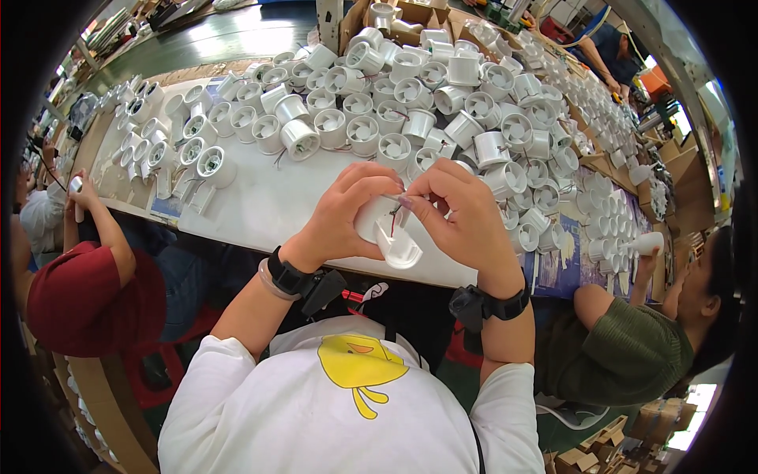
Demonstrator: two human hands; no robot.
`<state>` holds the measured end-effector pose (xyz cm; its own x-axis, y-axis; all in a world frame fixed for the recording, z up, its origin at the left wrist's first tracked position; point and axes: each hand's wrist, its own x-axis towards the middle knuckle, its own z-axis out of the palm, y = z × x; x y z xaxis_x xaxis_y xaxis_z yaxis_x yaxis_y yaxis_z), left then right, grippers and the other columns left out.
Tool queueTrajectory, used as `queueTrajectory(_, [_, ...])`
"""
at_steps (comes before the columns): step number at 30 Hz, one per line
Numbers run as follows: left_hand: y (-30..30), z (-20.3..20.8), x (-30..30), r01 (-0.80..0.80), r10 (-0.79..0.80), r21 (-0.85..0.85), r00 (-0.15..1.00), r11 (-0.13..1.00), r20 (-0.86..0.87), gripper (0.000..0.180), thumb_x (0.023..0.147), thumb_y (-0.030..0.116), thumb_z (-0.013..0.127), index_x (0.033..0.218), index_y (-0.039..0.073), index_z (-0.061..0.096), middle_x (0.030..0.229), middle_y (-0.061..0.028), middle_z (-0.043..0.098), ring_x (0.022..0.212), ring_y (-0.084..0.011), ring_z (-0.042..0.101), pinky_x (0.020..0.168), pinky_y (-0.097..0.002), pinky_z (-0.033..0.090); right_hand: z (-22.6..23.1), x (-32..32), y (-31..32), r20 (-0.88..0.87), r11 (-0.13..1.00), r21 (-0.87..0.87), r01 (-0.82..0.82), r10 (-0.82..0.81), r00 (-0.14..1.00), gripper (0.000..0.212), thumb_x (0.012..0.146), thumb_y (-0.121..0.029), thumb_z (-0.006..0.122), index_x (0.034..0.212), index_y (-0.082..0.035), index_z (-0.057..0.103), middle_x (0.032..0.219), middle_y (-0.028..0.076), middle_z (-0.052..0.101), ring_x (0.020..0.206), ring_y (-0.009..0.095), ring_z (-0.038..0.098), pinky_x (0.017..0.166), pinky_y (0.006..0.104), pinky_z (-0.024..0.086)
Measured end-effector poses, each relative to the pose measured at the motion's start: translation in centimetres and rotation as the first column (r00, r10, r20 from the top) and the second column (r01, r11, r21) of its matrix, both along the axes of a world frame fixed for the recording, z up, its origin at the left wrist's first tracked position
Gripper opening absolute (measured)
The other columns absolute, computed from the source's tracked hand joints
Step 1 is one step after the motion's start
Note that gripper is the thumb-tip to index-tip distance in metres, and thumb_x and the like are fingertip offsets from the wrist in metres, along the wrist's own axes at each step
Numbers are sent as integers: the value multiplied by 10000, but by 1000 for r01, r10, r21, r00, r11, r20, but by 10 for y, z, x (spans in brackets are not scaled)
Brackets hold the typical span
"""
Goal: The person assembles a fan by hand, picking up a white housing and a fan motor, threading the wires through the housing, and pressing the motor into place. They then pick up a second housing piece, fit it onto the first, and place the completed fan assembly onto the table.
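Note:
My left hand (341,212) wraps around a white plastic fan housing (401,251), tilted so its rounded, trough-shaped end points toward me. Thin red and dark wires (393,223) come out of the housing's opening. My right hand (464,217) is closed in a pinch at the upper edge of the housing, thumb and forefinger on the wire ends. What exactly lies between those fingertips is partly hidden. Both hands are above the near part of the white table (316,186).
A large heap of white round fan housings (395,150) covers the table beyond my hands. More fan units (212,162) stand at the left. Co-workers sit on both sides, one in a red top (91,292), one in a green top (624,351). Cardboard boxes (355,24) stand at the back.

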<state>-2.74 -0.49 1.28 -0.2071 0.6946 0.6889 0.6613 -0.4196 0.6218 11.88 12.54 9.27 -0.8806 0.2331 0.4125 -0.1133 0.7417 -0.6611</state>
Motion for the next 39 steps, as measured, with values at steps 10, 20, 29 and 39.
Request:
queueTrajectory(10, [0, -9, 16, 149, -183, 145, 948, 978, 260, 648, 583, 126, 876, 1141, 106, 548, 1163, -131, 549, 1047, -260, 570, 899, -357, 475, -4, 0, -1, -11, 999, -13, 44, -44, 999, 82, 846, -67, 681, 873, -15, 624, 766, 46, 548, 606, 134, 512, 548, 263, 421])
queueTrajectory(20, [-2, -2, 12, 146, -162, 152, 982, 978, 100, 661, 612, 131, 861, 1171, 115, 509, 1182, -147, 514, 1043, -267, 558, 877, -345, 471, -26, -1, 15, -176, 952, -229, -204, 165, 970, 259, 864, -52, 623, 1118, -14, 591, 1048, 77, 595, 928, 154, 564, 832, 283, 452])
queueTrajectory(29, [-7, -6, 10, 98, -130, 183, 976, 978, 172, 673, 603, 240, 853, 1155, 97, 495, 1167, -152, 500, 1035, -259, 528, 879, -350, 450, -71, -1, -11, -303, 815, -508, -278, 133, 944, 385, 858, -60, 672, 1227, -35, 568, 1165, 81, 542, 1060, 191, 527, 903, 315, 438])
queueTrajectory(39, [-9, 1, 12, 56, -96, 223, 980, 973, 173, 637, 571, 202, 874, 1103, 84, 545, 1095, -134, 533, 934, -245, 558, 798, -322, 473, -92, -7, -18, -432, 692, -618, -374, 99, 896, 381, 849, -63, 691, 1210, -29, 572, 1185, 89, 519, 1081, 185, 502, 932, 320, 413])
